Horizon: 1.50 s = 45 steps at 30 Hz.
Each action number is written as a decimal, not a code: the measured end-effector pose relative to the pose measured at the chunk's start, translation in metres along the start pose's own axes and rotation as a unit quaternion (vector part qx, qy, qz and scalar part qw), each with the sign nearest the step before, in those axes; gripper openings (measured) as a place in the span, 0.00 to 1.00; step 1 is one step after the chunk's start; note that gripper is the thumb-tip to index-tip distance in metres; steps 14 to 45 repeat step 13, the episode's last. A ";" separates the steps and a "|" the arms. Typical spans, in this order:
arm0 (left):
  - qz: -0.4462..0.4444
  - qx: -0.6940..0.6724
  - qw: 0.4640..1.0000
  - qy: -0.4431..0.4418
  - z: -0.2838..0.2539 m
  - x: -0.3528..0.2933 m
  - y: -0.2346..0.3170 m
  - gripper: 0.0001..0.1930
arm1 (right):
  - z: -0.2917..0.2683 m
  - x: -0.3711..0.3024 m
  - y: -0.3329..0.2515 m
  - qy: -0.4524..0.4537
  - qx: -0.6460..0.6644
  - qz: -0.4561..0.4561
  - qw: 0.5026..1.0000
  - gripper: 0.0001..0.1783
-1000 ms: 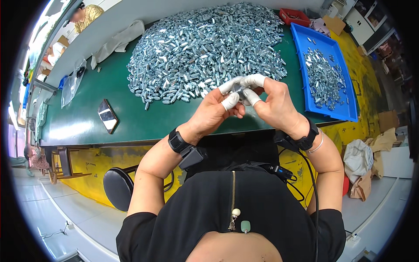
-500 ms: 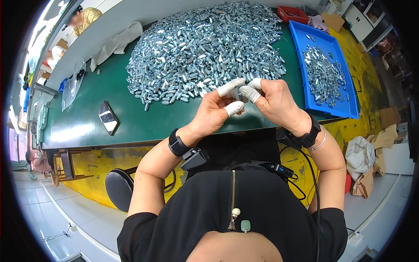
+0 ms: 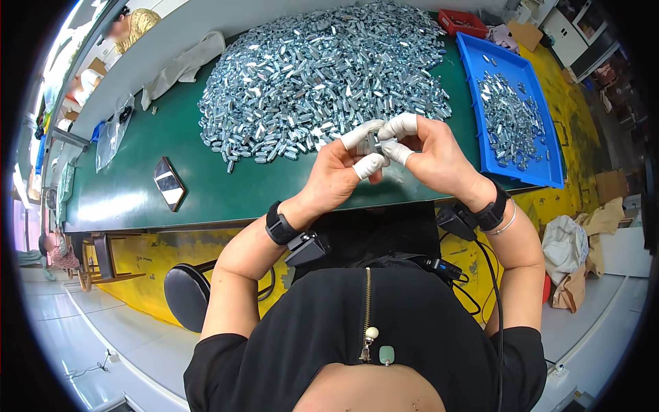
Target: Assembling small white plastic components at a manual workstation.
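Observation:
My left hand (image 3: 333,172) and my right hand (image 3: 439,154) meet above the near edge of the green table, in front of the pile. White covers wrap the thumb and forefinger tips of each. Pinched between my left thumb and forefinger is a small silver metal piece (image 3: 373,143). The fingers of my right hand are closed on its right side, partly hiding it. Behind them spreads a big heap of small shiny metal pieces (image 3: 316,82), long and faceted like coupling nuts. A blue tray (image 3: 484,141) at the right holds more such pieces.
A phone (image 3: 168,184) lies on the green table (image 3: 240,196) at the left. Farther left are a clear plastic bag (image 3: 115,141) and a pale cloth (image 3: 182,72). A red bin (image 3: 461,23) stands at the far right. A black round stool (image 3: 187,295) is below the table.
My right hand has turned a little, and its forefinger has risen over the metal piece. My left hand stays almost where it was, holding the piece.

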<state>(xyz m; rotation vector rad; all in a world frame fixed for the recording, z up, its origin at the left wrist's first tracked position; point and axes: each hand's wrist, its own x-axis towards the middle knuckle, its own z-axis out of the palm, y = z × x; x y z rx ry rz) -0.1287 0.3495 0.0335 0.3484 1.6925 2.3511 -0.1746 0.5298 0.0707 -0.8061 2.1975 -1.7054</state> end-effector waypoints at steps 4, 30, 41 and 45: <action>0.073 0.059 0.996 0.006 0.001 0.000 -0.007 0.26 | 0.001 0.001 -0.001 -0.013 0.036 0.041 0.998 0.07; 0.125 0.214 0.968 0.034 -0.001 -0.001 -0.009 0.27 | 0.004 -0.001 -0.003 -0.007 -0.012 0.063 0.998 0.09; 0.125 0.214 0.968 0.034 -0.001 -0.001 -0.009 0.27 | 0.004 -0.001 -0.003 -0.007 -0.012 0.063 0.998 0.09; 0.125 0.214 0.968 0.034 -0.001 -0.001 -0.009 0.27 | 0.004 -0.001 -0.003 -0.007 -0.012 0.063 0.998 0.09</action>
